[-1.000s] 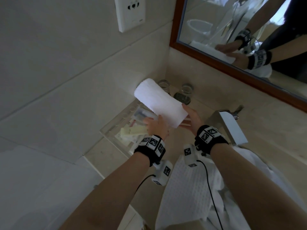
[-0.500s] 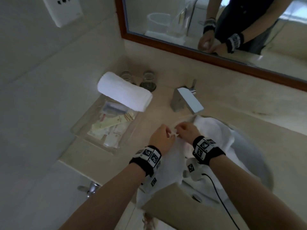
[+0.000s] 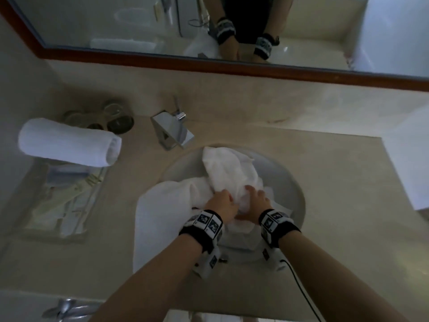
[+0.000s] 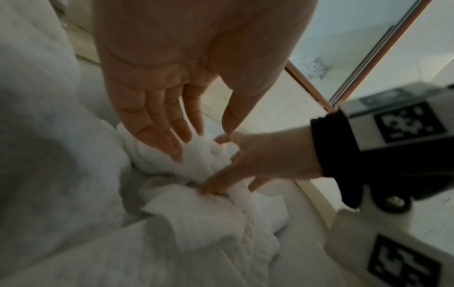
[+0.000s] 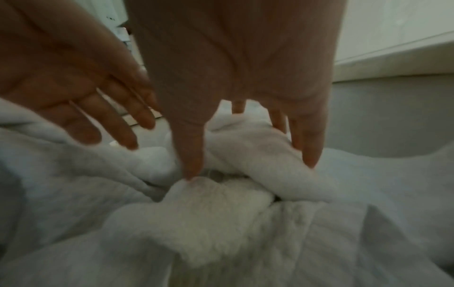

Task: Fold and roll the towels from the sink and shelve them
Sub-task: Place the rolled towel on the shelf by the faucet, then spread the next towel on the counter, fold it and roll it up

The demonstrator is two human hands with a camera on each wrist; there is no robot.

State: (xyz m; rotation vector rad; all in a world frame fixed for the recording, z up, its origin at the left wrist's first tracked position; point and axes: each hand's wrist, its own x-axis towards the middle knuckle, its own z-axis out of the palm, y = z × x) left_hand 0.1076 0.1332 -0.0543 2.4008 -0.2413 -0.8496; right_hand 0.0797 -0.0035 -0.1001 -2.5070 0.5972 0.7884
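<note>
Crumpled white towels (image 3: pixel 229 168) fill the round sink (image 3: pixel 294 182); another towel (image 3: pixel 162 217) drapes over its front left rim. Both hands are down in the pile. My left hand (image 3: pixel 222 201) is open, its straight fingers (image 4: pixel 172 143) touching a bunched fold (image 4: pixel 196 161). My right hand (image 3: pixel 254 196) has a ridge of towel (image 5: pixel 255 151) between thumb and fingers and pinches it. One rolled white towel (image 3: pixel 67 142) lies at the far left on the back edge of a clear tray (image 3: pixel 92 224).
A chrome faucet (image 3: pixel 171 131) stands behind the sink. Glasses (image 3: pixel 113 115) sit behind the rolled towel. The tray holds toiletry packets (image 3: pixel 62 201). A wood-framed mirror (image 3: pixel 232 63) runs along the back wall. Beige counter (image 3: pixel 336 205) lies to the right of the sink.
Both hands let go of the rolled towel on the tray and came back to the sink, then sank into the towel pile. My view swung right and down.
</note>
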